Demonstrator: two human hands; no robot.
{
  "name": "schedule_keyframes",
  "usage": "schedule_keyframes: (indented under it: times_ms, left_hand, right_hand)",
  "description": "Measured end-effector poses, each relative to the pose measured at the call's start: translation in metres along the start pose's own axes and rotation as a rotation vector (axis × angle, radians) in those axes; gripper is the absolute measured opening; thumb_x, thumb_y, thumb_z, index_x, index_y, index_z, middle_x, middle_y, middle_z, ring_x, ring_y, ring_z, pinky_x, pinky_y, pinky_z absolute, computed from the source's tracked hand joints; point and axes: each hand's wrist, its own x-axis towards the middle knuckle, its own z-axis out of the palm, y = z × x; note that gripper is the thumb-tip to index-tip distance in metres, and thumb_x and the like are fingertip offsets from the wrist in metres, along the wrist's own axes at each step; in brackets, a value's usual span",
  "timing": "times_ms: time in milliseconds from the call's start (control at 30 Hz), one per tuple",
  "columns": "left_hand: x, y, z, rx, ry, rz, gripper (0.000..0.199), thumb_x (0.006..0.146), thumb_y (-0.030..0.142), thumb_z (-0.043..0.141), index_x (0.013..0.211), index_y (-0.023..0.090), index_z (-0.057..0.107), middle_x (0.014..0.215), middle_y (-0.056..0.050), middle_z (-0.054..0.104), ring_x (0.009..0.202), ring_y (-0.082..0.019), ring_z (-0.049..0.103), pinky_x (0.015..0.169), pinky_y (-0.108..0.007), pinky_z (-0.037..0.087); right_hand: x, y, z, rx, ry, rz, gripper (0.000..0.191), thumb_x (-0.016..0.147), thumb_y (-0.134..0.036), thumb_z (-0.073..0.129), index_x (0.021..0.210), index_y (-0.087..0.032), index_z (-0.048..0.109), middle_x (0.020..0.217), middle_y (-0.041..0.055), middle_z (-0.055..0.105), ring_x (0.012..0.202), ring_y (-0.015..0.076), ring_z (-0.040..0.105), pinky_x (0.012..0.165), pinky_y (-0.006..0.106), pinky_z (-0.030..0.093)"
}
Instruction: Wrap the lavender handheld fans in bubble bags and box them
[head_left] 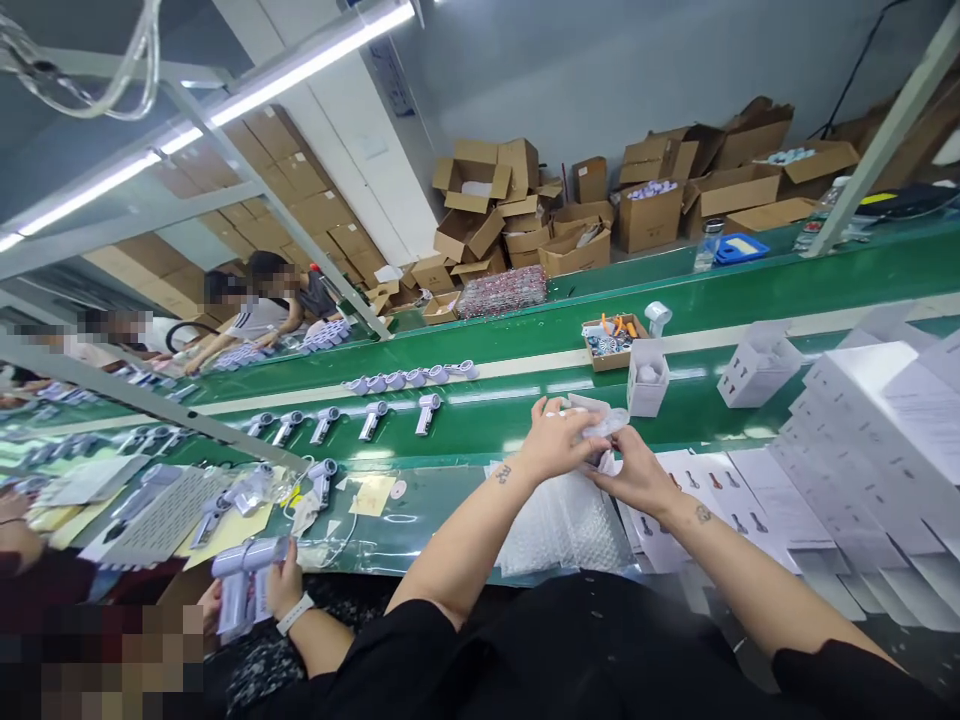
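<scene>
Both my hands are closed around a small white box (587,402) with crinkled clear plastic (616,422) at its top. My left hand (561,440) lies over the box and plastic from the left, fingers bent. From the right and below, my right hand (637,474) grips the same bundle. What is inside is hidden by my fingers. Under my hands, on the bench edge, is a stack of bubble wrap bags (559,530). Just beyond them stands an open white box (649,382) with a plastic-wrapped item in it.
Another filled white box (759,368) stands right, near stacked white cartons (862,480) and printed sheets (724,490). Handheld fans (428,414) line the green conveyor (510,405). A parts carton (611,345) sits ahead. At left, a co-worker's hands hold a bagged fan (247,575).
</scene>
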Motion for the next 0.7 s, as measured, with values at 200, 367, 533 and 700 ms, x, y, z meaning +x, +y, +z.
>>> schedule_keyframes:
  times_ms: [200,367,533,700]
  left_hand:
    - [0.037,-0.034,0.002,0.116,-0.081,-0.168,0.028,0.086,0.043,0.048,0.11,0.033,0.06,0.114,-0.004,0.057,0.111,-0.027,0.04,0.1,-0.051,0.023]
    - [0.059,-0.054,0.024,0.234,-0.078,-0.308,0.041,0.085,0.032,0.049,0.126,0.034,0.046,0.133,-0.011,0.04,0.121,-0.031,0.032,0.097,-0.052,0.029]
    - [0.078,-0.083,0.06,0.099,-0.25,-0.457,0.051,0.081,0.041,0.055,0.13,0.036,0.041,0.141,-0.013,0.03,0.122,-0.033,0.034,0.091,-0.046,0.039]
    - [0.108,-0.1,0.084,0.03,-0.342,-0.484,0.04,0.088,0.035,0.042,0.128,0.033,0.046,0.129,-0.013,0.044,0.113,-0.029,0.048,0.091,-0.044,0.04]
  right_hand:
    - [0.076,0.022,0.003,0.042,-0.076,-0.086,0.049,0.065,-0.027,0.067,0.106,-0.021,0.04,0.108,0.0092,0.047,0.103,0.0243,0.049,0.087,0.038,0.045]
    - [0.125,0.076,0.02,0.122,-0.263,-0.052,0.057,0.066,-0.021,0.062,0.116,-0.02,0.037,0.121,0.0106,0.043,0.112,0.0235,0.046,0.086,0.036,0.047]
    - [0.13,0.132,0.043,0.092,-0.361,-0.007,0.062,0.064,-0.011,0.056,0.122,-0.016,0.035,0.121,0.0132,0.047,0.112,0.0251,0.049,0.09,0.041,0.043]
    - [0.13,0.16,0.051,0.044,-0.419,0.029,0.064,0.062,-0.006,0.053,0.124,-0.016,0.04,0.129,0.015,0.038,0.117,0.0248,0.046,0.099,0.04,0.036]
